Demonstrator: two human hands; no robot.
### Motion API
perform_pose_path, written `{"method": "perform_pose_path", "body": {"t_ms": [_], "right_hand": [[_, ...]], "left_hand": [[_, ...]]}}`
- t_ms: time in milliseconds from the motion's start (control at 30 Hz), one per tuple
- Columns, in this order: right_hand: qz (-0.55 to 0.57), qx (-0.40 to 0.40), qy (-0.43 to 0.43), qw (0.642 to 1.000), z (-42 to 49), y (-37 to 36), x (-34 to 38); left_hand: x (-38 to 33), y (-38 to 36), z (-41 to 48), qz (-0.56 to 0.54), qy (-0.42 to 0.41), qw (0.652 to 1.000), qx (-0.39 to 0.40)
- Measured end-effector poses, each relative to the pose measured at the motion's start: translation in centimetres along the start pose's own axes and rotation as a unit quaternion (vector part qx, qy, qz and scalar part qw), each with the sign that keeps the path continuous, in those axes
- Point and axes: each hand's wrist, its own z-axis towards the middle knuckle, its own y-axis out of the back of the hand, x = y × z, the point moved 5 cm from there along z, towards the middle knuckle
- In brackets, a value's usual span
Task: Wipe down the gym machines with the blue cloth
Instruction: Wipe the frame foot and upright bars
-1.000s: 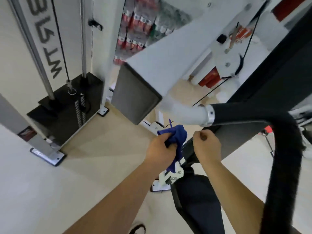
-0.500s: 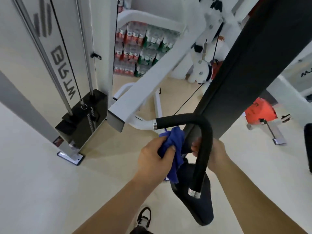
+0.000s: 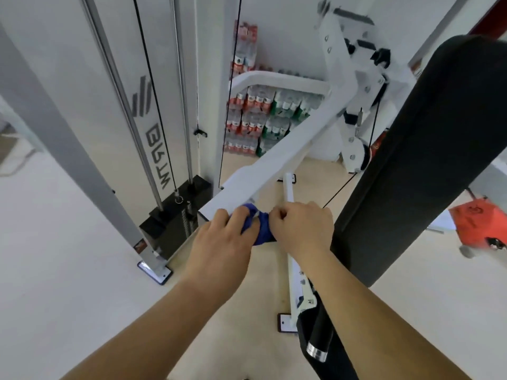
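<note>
The floor (image 3: 68, 270) is pale and smooth; a black weight stack (image 3: 175, 218) stands on it beside a grey post (image 3: 82, 165); a white bar (image 3: 295, 283) lies along it; packs of bottles (image 3: 260, 119) sit at the back; a red thing (image 3: 477, 223) sits on the right.

Blue cloth (image 3: 262, 231), white machine arm (image 3: 277, 165), black pad (image 3: 428, 149), orange bag (image 3: 480, 220)
</note>
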Motion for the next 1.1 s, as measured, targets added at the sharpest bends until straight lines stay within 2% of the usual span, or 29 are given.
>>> {"method": "perform_pose_path", "body": {"t_ms": [100, 200, 333, 433, 600, 700, 767, 800, 867, 933, 1033, 1100], "right_hand": [[0.004, 0.057, -0.076, 0.995, 0.9, -0.5, -0.2], [0.012, 0.03, -0.138, 0.99, 1.1, -0.5, 0.1], [-0.035, -0.016, -0.131, 0.991, 0.9, -0.5, 0.6], [-0.036, -0.019, -0.131, 0.991, 0.7, -0.2, 0.7], [-0.05, 0.039, -0.163, 0.985, 1.2, 0.0, 0.7], [-0.063, 0.066, -0.173, 0.981, 1.5, -0.1, 0.8], [-0.034, 0.101, -0.187, 0.977, 1.9, -0.2, 0.7], [-0.016, 0.119, -0.195, 0.973, 2.1, -0.3, 0.7], [-0.016, 0.144, -0.188, 0.971, 2.4, -0.4, 0.7], [-0.04, 0.124, -0.173, 0.976, 2.3, -0.4, 0.9], [-0.041, 0.066, -0.17, 0.982, 2.2, -0.3, 0.9], [-0.037, 0.052, -0.165, 0.984, 2.3, -0.4, 0.9]], "left_hand": [[0.5, 1.0, 0.0, 0.011, -0.09, 0.996, -0.005], [3.1, 2.0, -0.2, 0.01, -0.186, 0.982, -0.005], [2.3, 1.2, 1.0, -0.018, -0.143, 0.99, -0.008], [0.1, 0.7, 1.1, -0.004, -0.169, 0.985, 0.025], [4.3, 2.9, 0.3, -0.073, -0.273, 0.958, 0.045], [6.7, 6.0, 2.8, -0.16, -0.18, 0.97, -0.024], [8.0, 6.5, 5.4, -0.167, -0.099, 0.979, -0.066], [8.1, 6.2, 6.3, -0.147, -0.075, 0.985, -0.048], [7.3, 4.3, 6.3, -0.109, -0.06, 0.991, 0.041], [6.4, 2.7, 4.3, -0.095, -0.067, 0.988, 0.105], [6.5, 2.3, 2.3, -0.066, -0.105, 0.987, 0.104], [7.2, 1.7, 3.8, -0.057, -0.082, 0.987, 0.126]]}}
